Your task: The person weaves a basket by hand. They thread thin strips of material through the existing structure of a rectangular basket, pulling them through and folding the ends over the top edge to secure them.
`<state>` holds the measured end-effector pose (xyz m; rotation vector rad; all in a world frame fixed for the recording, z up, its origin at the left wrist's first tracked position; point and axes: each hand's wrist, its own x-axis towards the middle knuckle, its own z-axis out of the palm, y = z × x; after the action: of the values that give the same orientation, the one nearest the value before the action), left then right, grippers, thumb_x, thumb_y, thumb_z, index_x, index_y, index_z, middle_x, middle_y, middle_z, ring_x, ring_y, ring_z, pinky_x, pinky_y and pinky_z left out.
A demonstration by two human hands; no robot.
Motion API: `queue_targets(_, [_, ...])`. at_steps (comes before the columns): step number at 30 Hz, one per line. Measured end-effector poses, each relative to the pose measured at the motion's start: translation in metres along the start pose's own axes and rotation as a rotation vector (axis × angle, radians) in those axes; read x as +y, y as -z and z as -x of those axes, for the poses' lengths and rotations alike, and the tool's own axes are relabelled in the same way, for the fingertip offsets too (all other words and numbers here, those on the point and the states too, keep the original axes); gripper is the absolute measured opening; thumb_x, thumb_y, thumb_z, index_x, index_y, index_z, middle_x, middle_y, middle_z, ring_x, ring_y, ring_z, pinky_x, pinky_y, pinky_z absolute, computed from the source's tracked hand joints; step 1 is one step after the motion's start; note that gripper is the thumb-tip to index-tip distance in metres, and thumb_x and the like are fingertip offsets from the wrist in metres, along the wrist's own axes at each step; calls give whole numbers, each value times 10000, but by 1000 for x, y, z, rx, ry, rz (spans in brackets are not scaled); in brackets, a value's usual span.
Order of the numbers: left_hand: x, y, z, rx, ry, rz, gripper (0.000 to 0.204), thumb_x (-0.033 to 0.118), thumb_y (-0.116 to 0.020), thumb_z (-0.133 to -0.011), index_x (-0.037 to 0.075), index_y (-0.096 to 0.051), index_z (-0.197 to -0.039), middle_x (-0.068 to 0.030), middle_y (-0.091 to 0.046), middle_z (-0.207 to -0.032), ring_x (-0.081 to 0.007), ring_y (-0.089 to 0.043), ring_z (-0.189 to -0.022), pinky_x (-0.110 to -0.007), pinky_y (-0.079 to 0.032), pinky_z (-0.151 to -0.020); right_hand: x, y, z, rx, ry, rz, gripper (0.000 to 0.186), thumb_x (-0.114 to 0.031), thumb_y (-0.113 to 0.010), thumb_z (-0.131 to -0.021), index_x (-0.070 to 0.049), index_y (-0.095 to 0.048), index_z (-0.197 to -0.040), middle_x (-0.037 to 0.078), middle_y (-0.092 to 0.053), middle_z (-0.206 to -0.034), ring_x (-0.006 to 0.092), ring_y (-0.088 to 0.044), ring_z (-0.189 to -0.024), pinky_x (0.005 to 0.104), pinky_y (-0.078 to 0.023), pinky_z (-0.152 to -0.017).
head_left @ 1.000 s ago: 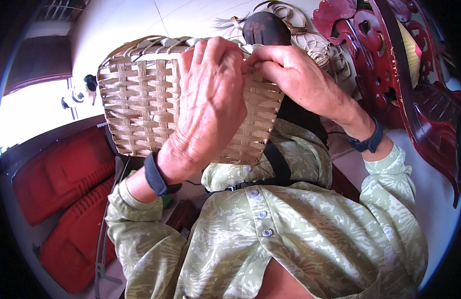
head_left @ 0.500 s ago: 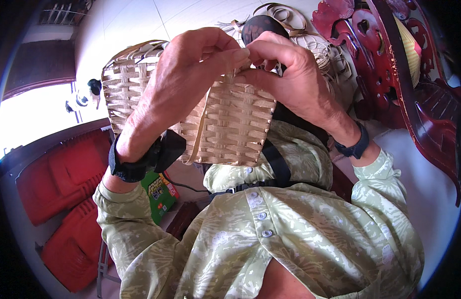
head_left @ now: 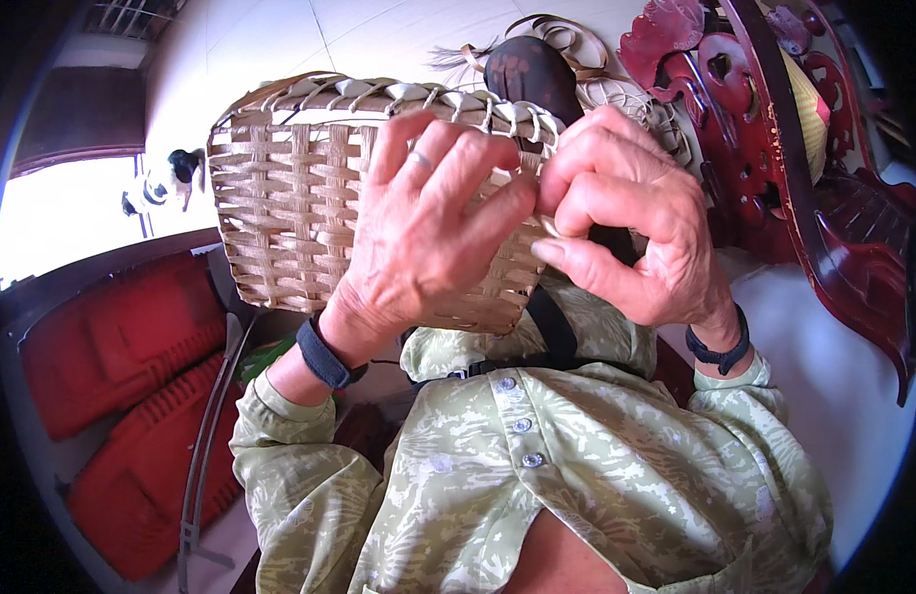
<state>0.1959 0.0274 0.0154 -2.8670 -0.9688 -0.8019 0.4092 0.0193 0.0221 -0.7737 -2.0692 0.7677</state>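
A woven basket (head_left: 290, 203) of flat tan strips rests on its side over my lap, its rim (head_left: 379, 92) bound with pale lacing. My left hand (head_left: 433, 213), with a ring on one finger, is closed at the basket's right part, fingers curled over the rim and thumb pointing right. At the right end of the rim, my right hand (head_left: 631, 213) is closed in a pinch on a pale strip (head_left: 550, 226), of which only a short piece shows. Both hands almost meet there, and the fingertips are partly hidden.
Coiled strips (head_left: 577, 45) lie on the floor beyond my dark-clad knee (head_left: 532, 74). A carved dark-red wooden chair (head_left: 810, 198) stands at right. Red plastic pieces (head_left: 131, 342) and a thin metal leg (head_left: 205, 426) are at left. A black-and-white animal (head_left: 171, 183) is near the bright doorway.
Both hands have come down and nearer to me; the right has moved slightly right. The left hand has turned back-up, and the laced rim now shows. The long strip hanging down the basket is gone from view.
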Motion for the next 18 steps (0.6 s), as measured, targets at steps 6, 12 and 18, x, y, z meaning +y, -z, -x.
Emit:
queue_targets(6, [15,1,18,98,10,29,249,101,-668,-656,43,-664,-898,-51,-598,-995,-193,-576,-795,-397,-484,-783,-4,-13,18,9,-580,-297,277,-213,-677,-914,33,-619,-801,111,-593,-654,241,-564,-584,352,-446,-570])
queue_targets(12, [22,-5,23,90,70,-6,203,110,-676,-678,58,-652,-873,-53,-614,-1021,-178,-615,-848,-381,-491,-794,3,-13,-3,-183,-671,-307,347,-297,-618,-971,19,-707,-858,74,-602,-546,121,-566,-473,305,-435,-476])
queue_targets(18, [41,16,46,117,686,104,203,105,-714,-796,64,-622,-972,-54,-610,-945,-209,-616,-786,-345,-487,-728,12,-24,-5,-217,-803,-462,274,-226,-666,-942,-6,-695,-781,-18,-576,-550,33,-497,-440,225,-370,-426])
